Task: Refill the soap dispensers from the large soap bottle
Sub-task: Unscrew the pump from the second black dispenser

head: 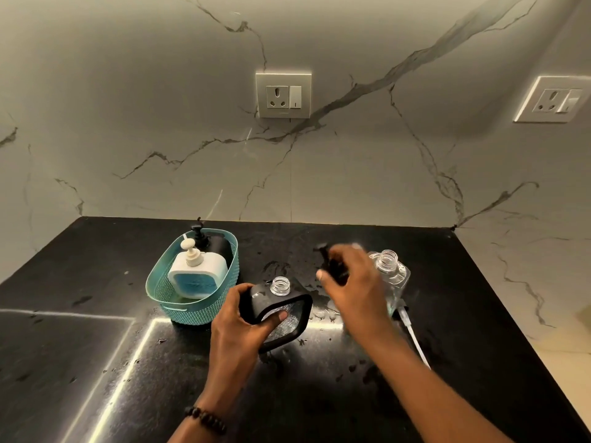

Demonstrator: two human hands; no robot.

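Two dispensers sit inside the teal basket (192, 295), one white (198, 276), one black (217, 247). Right of the basket, our left hand (243, 318) curls round a black-framed dispenser (284, 311), its neck uncapped. Farther right of the basket, our right hand (348, 279) pinches a blurred black pump head (329, 263), partly hiding a clear open bottle (391, 273) behind it. Wet spots dot the black counter (96, 346).
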